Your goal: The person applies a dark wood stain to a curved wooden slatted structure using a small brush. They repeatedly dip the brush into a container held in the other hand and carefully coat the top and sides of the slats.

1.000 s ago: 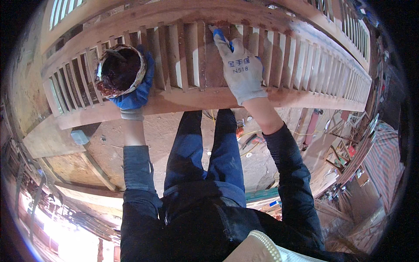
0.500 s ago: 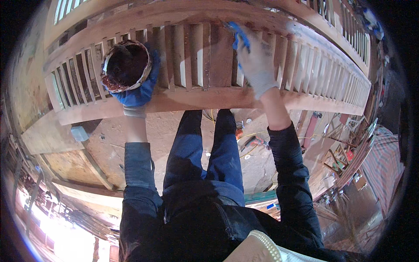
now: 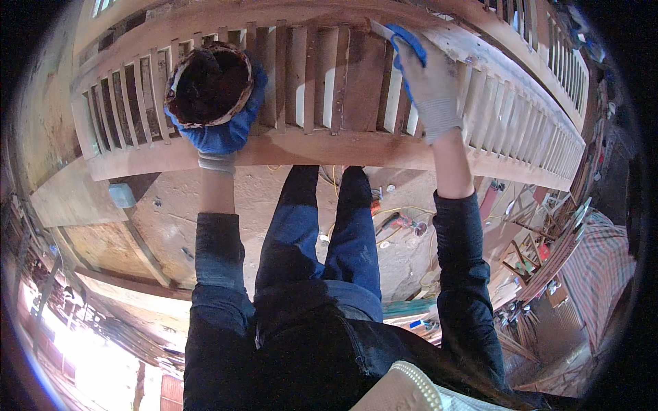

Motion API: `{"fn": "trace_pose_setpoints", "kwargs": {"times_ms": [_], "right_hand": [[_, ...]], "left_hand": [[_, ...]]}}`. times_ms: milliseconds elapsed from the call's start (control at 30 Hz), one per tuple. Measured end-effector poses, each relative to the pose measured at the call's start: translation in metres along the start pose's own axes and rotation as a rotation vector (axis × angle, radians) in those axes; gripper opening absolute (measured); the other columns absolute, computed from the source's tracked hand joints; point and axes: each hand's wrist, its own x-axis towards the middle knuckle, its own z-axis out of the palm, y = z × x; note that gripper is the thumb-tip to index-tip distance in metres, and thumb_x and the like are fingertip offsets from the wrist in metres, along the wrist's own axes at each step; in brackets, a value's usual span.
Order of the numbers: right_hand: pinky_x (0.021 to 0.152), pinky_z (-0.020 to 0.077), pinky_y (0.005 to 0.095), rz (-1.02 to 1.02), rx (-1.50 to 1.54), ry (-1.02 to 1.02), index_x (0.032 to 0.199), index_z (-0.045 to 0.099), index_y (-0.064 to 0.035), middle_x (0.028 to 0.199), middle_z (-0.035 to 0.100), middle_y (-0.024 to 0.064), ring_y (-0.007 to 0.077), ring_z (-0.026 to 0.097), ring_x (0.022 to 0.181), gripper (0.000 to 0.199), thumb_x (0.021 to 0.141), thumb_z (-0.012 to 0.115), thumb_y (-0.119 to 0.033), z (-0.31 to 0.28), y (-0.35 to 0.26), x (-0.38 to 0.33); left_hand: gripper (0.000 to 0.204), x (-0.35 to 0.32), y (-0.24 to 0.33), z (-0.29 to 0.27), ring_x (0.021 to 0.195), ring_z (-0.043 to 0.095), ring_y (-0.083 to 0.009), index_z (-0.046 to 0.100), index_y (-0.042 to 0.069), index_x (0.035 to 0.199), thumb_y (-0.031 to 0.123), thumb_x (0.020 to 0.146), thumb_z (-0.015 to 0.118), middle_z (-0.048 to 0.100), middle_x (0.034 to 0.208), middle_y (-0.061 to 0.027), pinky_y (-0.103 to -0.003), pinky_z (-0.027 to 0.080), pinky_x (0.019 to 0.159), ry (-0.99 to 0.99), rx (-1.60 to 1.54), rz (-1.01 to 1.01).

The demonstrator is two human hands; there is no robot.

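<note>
My left hand [image 3: 226, 137], in a blue-palmed grey glove, cups a round tub [image 3: 241, 104] from below. Dark reddish-brown paste [image 3: 205, 88] lies in the tub, and its rim is smeared. My right hand [image 3: 430, 82], gloved the same way, is closed on a scraper [image 3: 377, 29]; only its thin, pale blade shows past the fingertips. That blade is at the upper rail of a long wooden slatted panel [image 3: 322, 145], near a wide middle board [image 3: 362, 82] darker than the slats. The tub is over the slats on the left.
Another slatted wooden piece [image 3: 541, 65] stands behind at the right. On the floor near my legs are a red-and-grey power tool [image 3: 404, 222] and a yellow cord [image 3: 430, 240]. A pale plastic container [image 3: 122, 195] sits at the left. Striped cloth [image 3: 596, 264] and wood scraps lie right.
My right hand and scraper have shifted right along the upper rail. The left hand has raised the tub slightly and moved it a little right. The whole view has also shifted slightly.
</note>
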Motion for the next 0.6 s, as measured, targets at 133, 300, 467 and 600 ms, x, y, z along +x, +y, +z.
{"fn": "trace_pose_setpoints", "kwargs": {"times_ms": [133, 300, 467, 600], "right_hand": [[0.062, 0.0546, 0.0394, -0.352, -0.701, 0.081, 0.13, 0.054, -0.0275, 0.103, 0.062, 0.0093, 0.0298, 0.067, 0.081, 0.041, 0.089, 0.058, -0.029, 0.019, -0.012, -0.022], [0.062, 0.0568, 0.0406, -0.326, -0.611, 0.09, 0.132, 0.053, -0.0288, 0.114, 0.058, 0.0106, 0.0269, 0.065, 0.094, 0.049, 0.084, 0.059, -0.02, 0.01, -0.013, -0.038], [0.08, 0.0551, 0.0436, -0.133, -0.599, -0.124, 0.134, 0.05, -0.0323, 0.129, 0.054, 0.0104, 0.0337, 0.059, 0.109, 0.049, 0.088, 0.057, -0.019, 0.011, -0.03, -0.024], [0.079, 0.0546, 0.043, -0.236, -0.637, -0.043, 0.137, 0.047, -0.0305, 0.122, 0.057, 0.0108, 0.0327, 0.061, 0.105, 0.052, 0.088, 0.057, -0.019, 0.017, -0.018, -0.038]], "left_hand": [[0.078, -0.001, -0.001, -0.004, 0.135, 0.034, -0.0379, 0.037, 0.021, 0.143, 0.07, 0.083, 0.046, 0.033, 0.149, -0.0148, -0.064, 0.029, 0.108, -0.162, -0.123, -0.03], [0.081, -0.003, -0.001, -0.008, 0.135, 0.034, -0.0376, 0.037, 0.02, 0.143, 0.07, 0.081, 0.049, 0.033, 0.149, -0.0147, -0.062, 0.029, 0.109, -0.327, -0.235, -0.044], [0.085, -0.004, -0.002, -0.01, 0.135, 0.033, -0.0389, 0.037, 0.02, 0.144, 0.073, 0.078, 0.052, 0.033, 0.149, -0.015, -0.062, 0.028, 0.11, -0.429, -0.296, -0.046], [0.089, -0.002, -0.002, -0.004, 0.134, 0.033, -0.0394, 0.037, 0.019, 0.144, 0.074, 0.076, 0.052, 0.033, 0.149, -0.0157, -0.062, 0.027, 0.11, -0.405, -0.251, -0.051]]}}
